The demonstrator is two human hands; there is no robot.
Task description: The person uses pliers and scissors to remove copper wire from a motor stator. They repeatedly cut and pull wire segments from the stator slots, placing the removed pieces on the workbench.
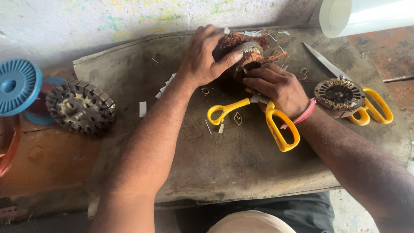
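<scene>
The left hand [202, 58] hides most of the stator [248, 54] it clasps near the mat's [241, 164] far edge. The right hand [276, 88] rests just below it, apparently pinching copper wire, over the yellow scissors [254, 116]; its fingertips are obscured.

A mat [241, 164] lies on the floor in front of the person. Far back on the mat sits a motor core [248, 54]. The left hand [202, 58] is on its left side, and the right hand [276, 88] is just in front of it. Scissors [254, 114] lie under the right hand. To the right, a second core [339, 96] rests on more scissors [371, 105]. Left of the mat lie a third core [80, 108] and a spool [17, 86]. A roll [362, 15] lies behind, at the right.
</scene>
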